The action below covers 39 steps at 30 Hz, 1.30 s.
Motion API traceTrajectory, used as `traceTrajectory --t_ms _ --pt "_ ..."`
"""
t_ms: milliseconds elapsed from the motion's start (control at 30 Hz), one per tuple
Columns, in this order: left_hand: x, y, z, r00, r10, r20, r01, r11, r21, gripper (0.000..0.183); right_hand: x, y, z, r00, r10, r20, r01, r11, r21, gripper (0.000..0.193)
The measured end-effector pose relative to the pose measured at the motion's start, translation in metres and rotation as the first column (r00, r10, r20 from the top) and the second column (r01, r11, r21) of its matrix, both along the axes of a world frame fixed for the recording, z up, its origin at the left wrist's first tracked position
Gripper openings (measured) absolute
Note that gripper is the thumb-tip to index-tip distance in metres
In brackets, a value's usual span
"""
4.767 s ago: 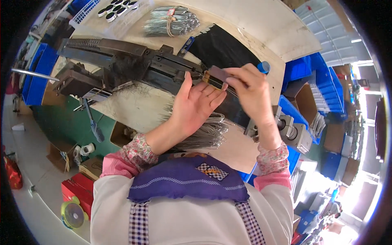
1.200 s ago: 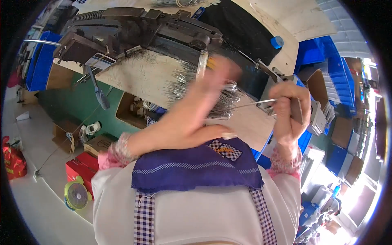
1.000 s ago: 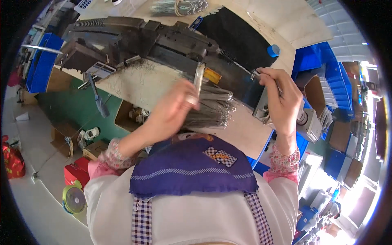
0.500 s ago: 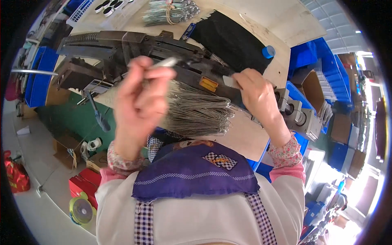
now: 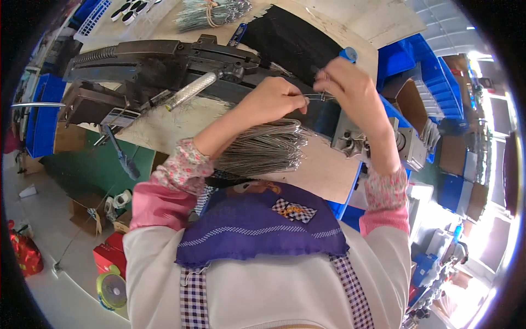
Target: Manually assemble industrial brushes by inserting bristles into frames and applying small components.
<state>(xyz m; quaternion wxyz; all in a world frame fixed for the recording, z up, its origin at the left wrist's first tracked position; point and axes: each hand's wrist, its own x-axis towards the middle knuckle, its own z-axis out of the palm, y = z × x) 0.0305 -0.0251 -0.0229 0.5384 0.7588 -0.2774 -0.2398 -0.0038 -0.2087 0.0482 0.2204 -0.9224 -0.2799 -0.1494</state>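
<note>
In my left hand (image 5: 276, 101) a thin metal wire (image 5: 313, 96) is pinched, its far end pointing right, beneath my right hand. My right hand (image 5: 350, 85) is raised beside it with curled fingers; whatever they hold is blurred. Below my left hand lies a thick bundle of bent metal wires (image 5: 266, 148) on the wooden bench. A dark metal hand press (image 5: 159, 66) stretches across the bench, and its silvery lever handle (image 5: 192, 90) slants toward me, apart from both hands.
At the back lie a tied wire bundle (image 5: 200, 13) and a black cloth (image 5: 290, 35) with a blue cap (image 5: 348, 54) on it. Grey metal blocks (image 5: 408, 145) sit at the bench's right edge. Blue bins (image 5: 397, 60) stand beyond. A clear tray (image 5: 142, 16) holds black-and-white round pieces.
My left hand has moved right, off the lever handle, and pinches a wire. The handle now slants toward me. My right hand has shifted up and away from the bench strip.
</note>
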Motion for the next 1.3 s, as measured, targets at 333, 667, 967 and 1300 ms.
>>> traceTrajectory --t_ms 333,667,967,1300 --pt "-0.015 0.056 0.035 0.277 0.17 0.946 -0.313 0.947 -0.079 0.011 0.013 0.025 -0.026 0.979 0.148 0.137 -0.159 0.985 0.072 0.015" --pt "-0.081 0.058 0.004 0.654 0.141 -0.743 -0.482 0.835 -0.265 0.023 0.024 0.042 -0.019 0.984 0.101 -0.148 -0.042 0.932 0.359 0.019" --pt "-0.022 -0.006 -0.014 0.872 0.033 -0.488 -0.33 0.777 -0.536 0.02 0.034 0.04 -0.001 0.987 0.133 -0.087 -0.1 0.948 0.303 0.015" --pt "-0.026 0.001 0.019 0.888 0.347 -0.302 -0.46 0.66 -0.594 0.017 -0.01 0.021 -0.012 0.979 -0.139 -0.15 0.188 0.9 0.393 0.017"
